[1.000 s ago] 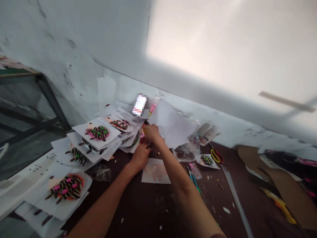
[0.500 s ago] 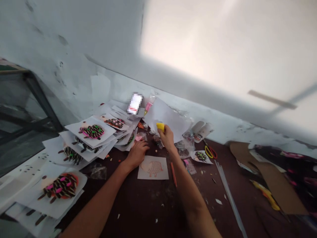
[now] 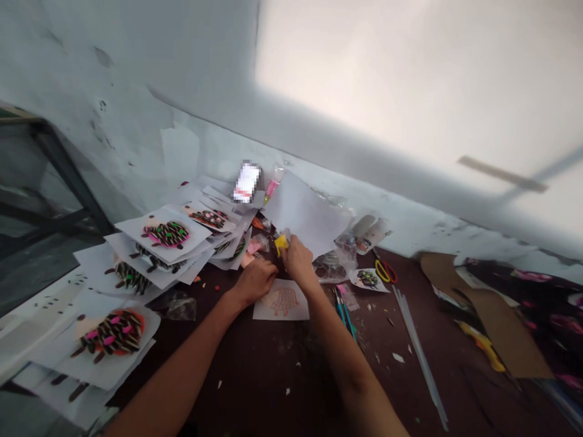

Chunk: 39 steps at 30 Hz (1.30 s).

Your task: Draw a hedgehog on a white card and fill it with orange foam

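Just past the far edge of the animal sketch (image 3: 282, 303), we had our right hand (image 3: 298, 262) with its fingers clamped on a yellow lump (image 3: 280, 244). Our left hand (image 3: 254, 281) sat by the sketch's far left corner, fingers curled, but tbh we couldn't tell if they gripped anything.

To my right lie long translucent plastic strips (image 3: 419, 357); farther right, a brown cardboard sheet (image 3: 505, 331); far left stands a dark metal frame (image 3: 65, 164).

no lettering can be read (the phone screen (image 3: 246, 182) is pixelated).
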Available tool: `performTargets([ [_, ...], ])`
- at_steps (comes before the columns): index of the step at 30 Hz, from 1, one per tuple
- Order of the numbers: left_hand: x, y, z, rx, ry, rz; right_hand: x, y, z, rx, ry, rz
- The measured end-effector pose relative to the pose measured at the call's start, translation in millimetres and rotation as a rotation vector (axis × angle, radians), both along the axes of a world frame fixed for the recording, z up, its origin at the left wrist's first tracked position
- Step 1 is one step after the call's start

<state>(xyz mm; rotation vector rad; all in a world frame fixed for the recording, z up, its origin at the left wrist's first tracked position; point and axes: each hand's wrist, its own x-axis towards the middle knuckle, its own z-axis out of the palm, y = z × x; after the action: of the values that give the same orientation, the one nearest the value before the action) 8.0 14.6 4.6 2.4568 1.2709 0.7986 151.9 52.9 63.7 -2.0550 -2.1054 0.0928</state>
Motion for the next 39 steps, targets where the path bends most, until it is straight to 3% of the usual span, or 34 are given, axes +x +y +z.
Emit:
performTargets([
  [3, -2.3, 1.9, 2.2, 0.029, -0.002, 0.084, -11.2, 6.4, 2.6, 0.113, -0.141, 0.186],
  [6, -3.2, 2.7, 3.1, 0.023, 0.02, 0.121, -20.9, 17.5, -4.9, 0.039, -0.181, 0.364],
  [12, -2.2, 2.6, 1.2, -0.006, -0.003, 0.123, -29.7, 32.0, -21.4, 0.1, -0.034, 0.398],
  [17, -5.6, 5.7, -3.0, -0.018, -0.135, 0.112, -6.9, 34.9, -10.9, 0.215, 0.429, 0.24],
  [20, -4.7, 7.7, -5.2, -0.055, -0.344, 0.149, 11.4, 35.5, -2.1, 0.19, 0.533, 0.207],
  [23, 0.0, 9.1, -2.0, -0.186, -0.686, 0.204, 20.6, 30.0, 4.6, 0.088, 0.736, 0.24],
  [26, 4.8, 9.2, 7.0, -0.434, -1.095, 0.162, 20.5, 17.7, 11.6, -0.031, 0.801, 0.34],
  [27, 5.5, 9.0, 10.2, -0.511, -1.211, 0.13, 19.9, 13.4, 14.4, -0.14, 0.872, 0.423],
  [30, 3.5, 8.8, 17.2, -0.639, -1.378, 0.147, 20.4, 7.1, 23.2, -0.345, 0.959, 0.55],
  [34, -3.8, 10.0, 19.4, -0.606, -1.34, 0.19, 17.5, 23.7, 27.9, -0.472, 0.713, 0.584],
  [37, -5.8, 10.3, 19.6, -0.568, -1.266, 0.213, -0.4, 49.6, 20.7, -0.128, 0.298, 0.344],
  [39, -4.7, 9.4, 20.1, -0.572, -1.208, 0.214, -19.2, 67.2, 12.1, -0.062, 0.197, 0.302],
])
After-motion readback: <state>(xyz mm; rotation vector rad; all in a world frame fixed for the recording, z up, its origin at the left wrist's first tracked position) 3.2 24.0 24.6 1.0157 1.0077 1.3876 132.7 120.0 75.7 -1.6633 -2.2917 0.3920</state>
